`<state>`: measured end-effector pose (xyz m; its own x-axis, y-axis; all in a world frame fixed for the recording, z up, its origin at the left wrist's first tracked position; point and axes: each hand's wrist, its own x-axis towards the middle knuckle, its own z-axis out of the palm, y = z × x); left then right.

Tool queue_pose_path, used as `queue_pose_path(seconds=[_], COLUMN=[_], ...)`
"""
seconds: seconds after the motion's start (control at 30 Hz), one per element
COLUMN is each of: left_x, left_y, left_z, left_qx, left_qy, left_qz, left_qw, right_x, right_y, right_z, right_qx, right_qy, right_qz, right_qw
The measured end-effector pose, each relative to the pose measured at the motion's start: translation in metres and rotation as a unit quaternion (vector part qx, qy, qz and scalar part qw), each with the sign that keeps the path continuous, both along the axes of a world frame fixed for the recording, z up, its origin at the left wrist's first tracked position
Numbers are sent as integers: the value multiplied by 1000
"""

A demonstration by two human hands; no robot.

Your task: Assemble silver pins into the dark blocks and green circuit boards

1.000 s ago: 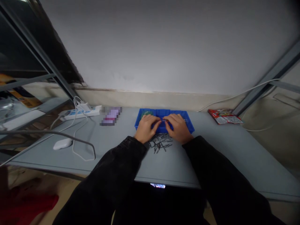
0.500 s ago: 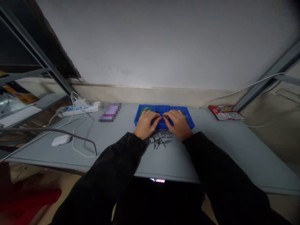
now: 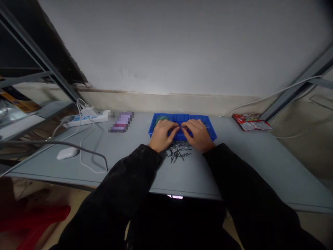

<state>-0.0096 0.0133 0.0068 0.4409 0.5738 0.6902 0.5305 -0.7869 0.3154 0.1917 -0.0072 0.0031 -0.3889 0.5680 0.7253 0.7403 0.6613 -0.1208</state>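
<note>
My left hand (image 3: 162, 135) and my right hand (image 3: 199, 135) hover over a blue compartment tray (image 3: 182, 117), their fingertips meeting at its middle. A thin metal pin (image 3: 183, 127) shows between the fingers of both hands. Several similar dark metal pins lie in a loose heap (image 3: 178, 151) on the grey table (image 3: 234, 166), just below my wrists and in front of the tray. A green item (image 3: 161, 119) sits in the tray's left compartment. My hands hide most of the tray's inside.
A white power strip (image 3: 87, 118) with white cables, a white mouse (image 3: 67, 153) and a blurred purple object (image 3: 121, 122) lie to the left. A red packet (image 3: 251, 122) lies to the right. A wall backs the table, and metal shelving stands at the left.
The whole scene has shifted upward in the view. My hands stay together over the tray, with the pin still between them.
</note>
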Motion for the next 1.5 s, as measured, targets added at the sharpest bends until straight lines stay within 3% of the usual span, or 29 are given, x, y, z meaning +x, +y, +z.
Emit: queue_pose_path(seconds=[1.5], left_x=[1], left_y=[1], left_z=[0], left_qx=[4], left_qy=[-5], left_qz=[-2], left_qw=[1000], right_x=[2], right_y=[3], right_z=[-4], right_qx=[1], right_qy=[-1], right_qz=[-1], right_qw=[1000])
